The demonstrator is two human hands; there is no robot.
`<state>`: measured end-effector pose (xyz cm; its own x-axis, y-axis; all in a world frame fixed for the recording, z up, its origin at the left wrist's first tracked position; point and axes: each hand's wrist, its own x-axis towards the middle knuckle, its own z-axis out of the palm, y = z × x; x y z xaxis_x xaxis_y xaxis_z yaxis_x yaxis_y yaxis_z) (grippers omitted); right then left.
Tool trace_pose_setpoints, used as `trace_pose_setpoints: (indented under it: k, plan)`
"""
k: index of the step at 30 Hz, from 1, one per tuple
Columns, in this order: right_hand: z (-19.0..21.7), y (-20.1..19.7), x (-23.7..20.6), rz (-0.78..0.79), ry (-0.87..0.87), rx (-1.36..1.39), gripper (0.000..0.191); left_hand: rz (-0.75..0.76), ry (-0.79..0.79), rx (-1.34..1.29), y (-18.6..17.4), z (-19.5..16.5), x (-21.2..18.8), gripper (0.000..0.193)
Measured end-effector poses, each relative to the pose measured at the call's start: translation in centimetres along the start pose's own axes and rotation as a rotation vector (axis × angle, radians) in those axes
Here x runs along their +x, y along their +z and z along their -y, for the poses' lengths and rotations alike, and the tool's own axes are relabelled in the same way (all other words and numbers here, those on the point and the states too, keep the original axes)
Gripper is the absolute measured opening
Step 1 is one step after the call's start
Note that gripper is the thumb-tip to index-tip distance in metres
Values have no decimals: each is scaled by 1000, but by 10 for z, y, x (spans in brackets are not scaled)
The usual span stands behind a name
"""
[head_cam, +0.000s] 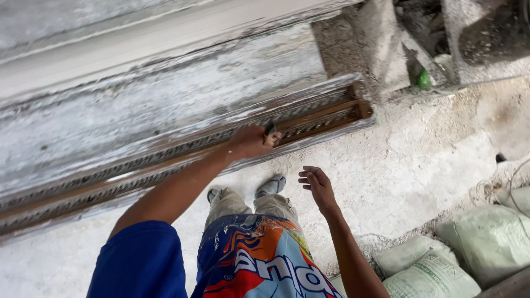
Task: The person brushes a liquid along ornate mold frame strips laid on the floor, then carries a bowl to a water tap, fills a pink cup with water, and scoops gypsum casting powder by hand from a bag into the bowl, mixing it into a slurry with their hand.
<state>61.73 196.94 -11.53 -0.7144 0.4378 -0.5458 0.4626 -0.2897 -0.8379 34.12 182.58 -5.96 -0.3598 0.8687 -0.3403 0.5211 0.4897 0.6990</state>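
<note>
A long moulded form (165, 99), crusted with white plaster, runs across the view from lower left to upper right. Along its near edge lies a brown ribbed channel (326, 118). My left hand (251, 140) is closed on a small dark-handled tool (270, 132) and presses it against that channel. Below it, my right hand (316, 185) hangs free, fingers loosely curled and apart, holding nothing. I stand close to the form's near edge in blue sleeves and patterned shorts, my grey shoes (270, 186) on the plaster-dusted floor.
Several pale green sacks (436, 265) lie on the floor at the lower right. Rubble, a concrete block (381, 38) and a green bottle (423, 80) sit beyond the form's right end. A thin cable (516, 171) curls at the right edge.
</note>
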Motion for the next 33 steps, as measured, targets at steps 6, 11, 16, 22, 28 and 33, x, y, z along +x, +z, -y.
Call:
trace_pose_setpoints:
  k: [6, 11, 16, 22, 28, 33]
  plan:
    - [-9, 83, -10, 94, -52, -119, 32, -26, -231, 178, -36, 85, -124, 25]
    - [-10, 219, -24, 224, -389, -544, 25, -71, -234, 185, -67, 186, -255, 21]
    - [-20, 421, -56, 393, -558, -735, 25, -199, -259, 259, -103, 315, -421, 18]
    - [-38, 639, -116, 660, -475, -570, 25, -194, -521, 201, -148, 421, -604, 14]
    - [-63, 805, -127, 802, -467, -654, 23, -341, -611, 269, -181, 521, -747, 18]
    - [-97, 948, -135, 918, -504, -602, 25, -258, -715, 335, -215, 607, -860, 19]
